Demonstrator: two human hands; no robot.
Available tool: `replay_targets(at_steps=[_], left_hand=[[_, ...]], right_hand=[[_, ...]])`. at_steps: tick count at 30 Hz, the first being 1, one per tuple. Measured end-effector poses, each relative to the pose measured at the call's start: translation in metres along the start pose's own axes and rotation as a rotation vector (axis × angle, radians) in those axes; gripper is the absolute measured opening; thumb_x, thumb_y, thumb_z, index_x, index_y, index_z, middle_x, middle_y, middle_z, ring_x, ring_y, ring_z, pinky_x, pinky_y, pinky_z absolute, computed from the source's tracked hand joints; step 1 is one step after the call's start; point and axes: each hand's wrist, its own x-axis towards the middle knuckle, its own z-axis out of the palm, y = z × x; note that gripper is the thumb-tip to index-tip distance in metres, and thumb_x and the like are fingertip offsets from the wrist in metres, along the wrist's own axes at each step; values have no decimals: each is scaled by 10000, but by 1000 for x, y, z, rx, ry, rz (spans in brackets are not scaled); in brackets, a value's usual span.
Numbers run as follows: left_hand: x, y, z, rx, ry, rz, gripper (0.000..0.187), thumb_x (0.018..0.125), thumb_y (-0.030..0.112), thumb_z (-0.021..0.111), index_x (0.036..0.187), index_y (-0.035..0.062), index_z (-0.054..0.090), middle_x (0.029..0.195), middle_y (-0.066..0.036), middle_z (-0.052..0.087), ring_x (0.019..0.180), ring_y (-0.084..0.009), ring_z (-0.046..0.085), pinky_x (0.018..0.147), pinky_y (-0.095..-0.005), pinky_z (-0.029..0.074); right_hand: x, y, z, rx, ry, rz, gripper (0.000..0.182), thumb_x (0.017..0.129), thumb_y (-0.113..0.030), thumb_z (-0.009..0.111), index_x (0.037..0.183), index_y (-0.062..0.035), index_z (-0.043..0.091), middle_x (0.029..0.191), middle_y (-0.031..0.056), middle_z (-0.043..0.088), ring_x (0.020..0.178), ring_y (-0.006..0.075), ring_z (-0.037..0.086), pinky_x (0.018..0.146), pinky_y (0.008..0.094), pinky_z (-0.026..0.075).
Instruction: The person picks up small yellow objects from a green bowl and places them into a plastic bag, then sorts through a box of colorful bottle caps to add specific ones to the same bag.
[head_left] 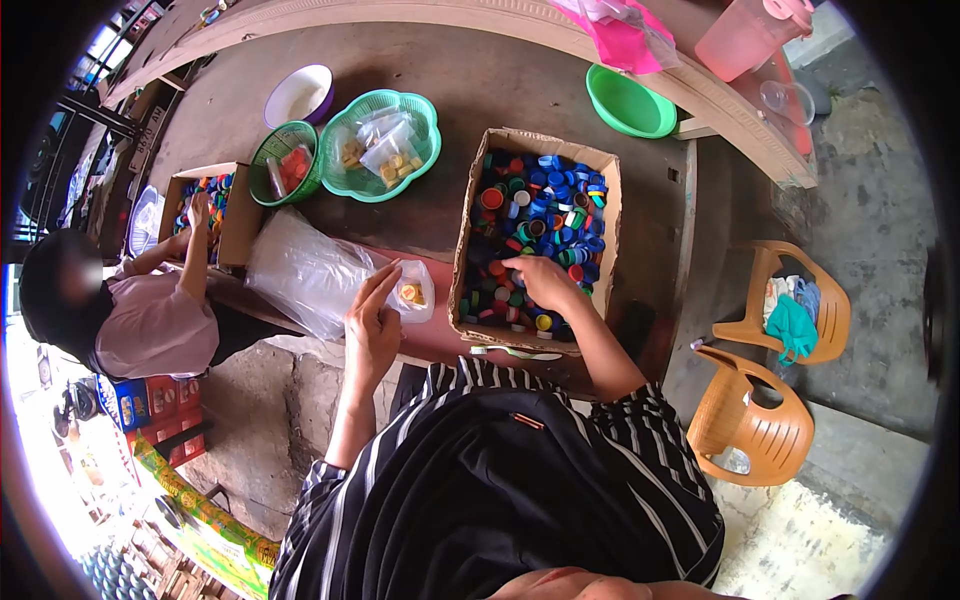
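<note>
A cardboard box holds many bottle caps in blue, red, green, white and black. Over its lower half is my right hand, its fingers bent together down at the caps; whatever they pinch is too small to name. My left hand has its fingers stretched out beside the mouth of a small clear bag with yellow caps inside. A large clear plastic bag lies to the left of that hand.
Beyond lie a green basin with bagged caps, a green basket, a white-purple bowl and a green bowl. At the left a person reaches into another cap box. Orange chairs stand at the right.
</note>
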Motion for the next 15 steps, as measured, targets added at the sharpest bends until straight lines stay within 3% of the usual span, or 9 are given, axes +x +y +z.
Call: replay_targets(at_steps=[1, 4, 5, 6, 10, 11, 12, 14, 15], left_hand=[[-1, 0, 1, 7, 2, 11, 587, 739, -123, 415, 1269, 6, 632, 1307, -175, 620, 1055, -295, 672, 802, -326, 545], [-1, -1, 0, 5, -1, 14, 592, 735, -125, 413, 1272, 3, 628, 1306, -177, 620, 1078, -307, 664, 825, -335, 540], [-2, 0, 0, 0, -3, 8, 594, 734, -126, 413, 1273, 1, 626, 1305, -178, 620, 1087, -311, 661, 833, -339, 538], [-3, 0, -1, -13, -4, -2, 595, 734, -126, 412, 1274, 2, 625, 1306, -178, 619, 1085, -311, 662, 832, -340, 539], [-6, 0, -2, -13, -1, 4, 598, 735, -127, 409, 1279, 2, 622, 1312, -176, 616, 1055, -302, 671, 795, -334, 545], [-6, -1, -3, 0, 3, 18, 598, 736, -127, 408, 1280, 2, 622, 1313, -176, 615, 1042, -298, 675, 778, -330, 548], [-7, 1, -5, -17, -5, -16, 598, 737, -127, 408, 1280, 2, 621, 1315, -175, 614, 1038, -296, 676, 764, -326, 549], [-10, 8, -7, -53, -20, -83, 597, 737, -127, 408, 1281, 0, 621, 1319, -173, 613, 1029, -291, 680, 737, -319, 550], [-11, 6, -7, -44, -12, -55, 597, 738, -126, 407, 1281, -1, 620, 1319, -172, 613, 1037, -292, 679, 738, -319, 551]], right_hand=[[0, 0, 0, -23, 69, -7, 340, 855, 19, 545, 1163, -44, 676, 1158, 174, 680, 1128, 343, 625, 964, 415, 500], [4, -3, 20, -26, -240, 7, 302, 847, -14, 576, 1111, -68, 712, 1106, 177, 699, 1100, 327, 640, 923, 404, 517], [2, 7, 42, -50, -288, -135, 231, 865, -33, 572, 1049, -40, 711, 1072, 185, 692, 974, 340, 666, 843, 412, 526], [-2, 3, 52, -25, -391, -234, 234, 852, -39, 579, 1048, -37, 709, 1066, 211, 687, 982, 352, 663, 851, 432, 523], [3, -1, 54, -89, -392, -53, 465, 805, 36, 524, 1233, -86, 661, 1187, 224, 664, 1113, 363, 628, 958, 450, 487], [2, -3, 38, 13, -346, 94, 510, 827, 39, 501, 1312, -81, 606, 1226, 242, 642, 1150, 377, 610, 976, 453, 481], [16, 32, 51, 9, -114, -145, 501, 854, 43, 474, 1335, -49, 579, 1225, 246, 640, 1160, 370, 611, 978, 439, 491], [5, -4, 5, 8, 27, 48, 427, 865, 37, 504, 1273, -37, 609, 1144, 228, 672, 1039, 397, 644, 910, 428, 516], [3, -6, 2, 1, 151, -57, 364, 879, 10, 530, 1219, -50, 646, 1131, 211, 681, 1033, 381, 655, 895, 413, 525]])
